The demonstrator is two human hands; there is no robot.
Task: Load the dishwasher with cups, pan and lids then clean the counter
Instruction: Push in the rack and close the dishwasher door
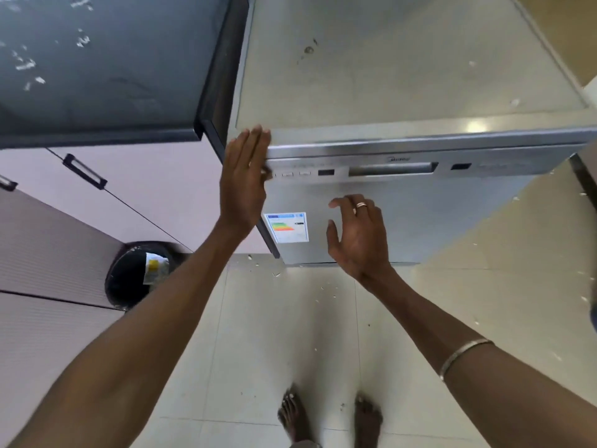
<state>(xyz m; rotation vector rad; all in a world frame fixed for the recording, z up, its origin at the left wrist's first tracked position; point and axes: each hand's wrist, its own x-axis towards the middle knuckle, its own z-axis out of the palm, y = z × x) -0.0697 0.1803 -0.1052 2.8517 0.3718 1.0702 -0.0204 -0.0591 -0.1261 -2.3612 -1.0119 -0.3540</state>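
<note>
No grip on anything: left hand (244, 182) is flat, fingers straight and together, laid against the top left corner of the dishwasher (420, 215), fingertips reaching the edge of its top. Right hand (357, 234) hangs in front of the door w/ fingers spread and loosely bent, holding nothing; can't tell if it touches the door. A ring (361, 205) sits on one finger, a thin metal bangle (465, 357) on that forearm.

Dishwasher is a boxy silver unit, brushed-metal look, door closed. Along the door's top edge runs a control strip w/ small square buttons (295, 173) at the left, a dark little display (326, 172), and a long recessed handle (392, 169) in the middle. An energy label (287, 227), white w/ coloured bars, is stuck at the door's left edge, between the two hands. The unit's top (403, 66) is flat, pale, smooth, w/ a few marks and white flecks.

Left of it, just beside, is a dark glossy counter (97, 66) w/ white scraps scattered near its far left part. Below the counter: pale pinkish cabinet doors (145, 189) w/ black bar handles (84, 171). A round black bin (135, 274) stands on the floor by the cabinets, some white-and-yellow wrapper inside. Floor (258, 350) is pale glossy tile, dotted w/ white crumbs. Bare feet (329, 418) at the bottom edge.
</note>
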